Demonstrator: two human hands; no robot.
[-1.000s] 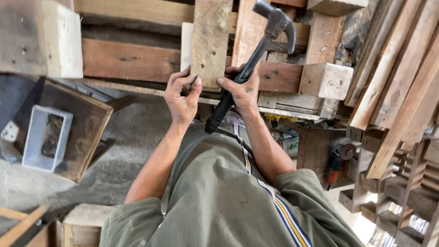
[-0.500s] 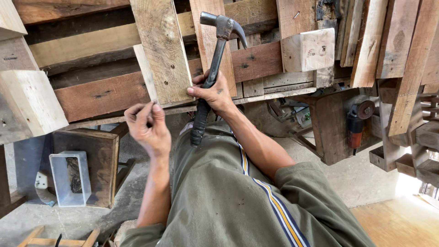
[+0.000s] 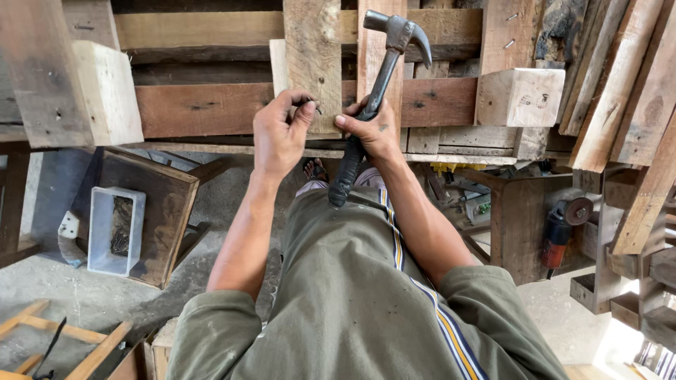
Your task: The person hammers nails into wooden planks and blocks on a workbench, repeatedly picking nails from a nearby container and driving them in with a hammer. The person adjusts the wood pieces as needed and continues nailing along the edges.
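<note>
Steel-headed claw hammer (image 3: 380, 84), black grip: I judge it top-heavy and rigid, best taken low on the handle for swing. The right hand (image 3: 373, 130) is clenched around mid-handle, head up, against the upright plank (image 3: 313, 56). Left of the hammer, the left hand (image 3: 282, 134) pinches something small and dark (likely a nail; I cannot tell). Plank ends are cut off above.

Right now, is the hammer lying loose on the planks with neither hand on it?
No. The right hand grips the claw hammer by its dark handle, head up against the planks, while the left hand pinches something small beside it.
</note>
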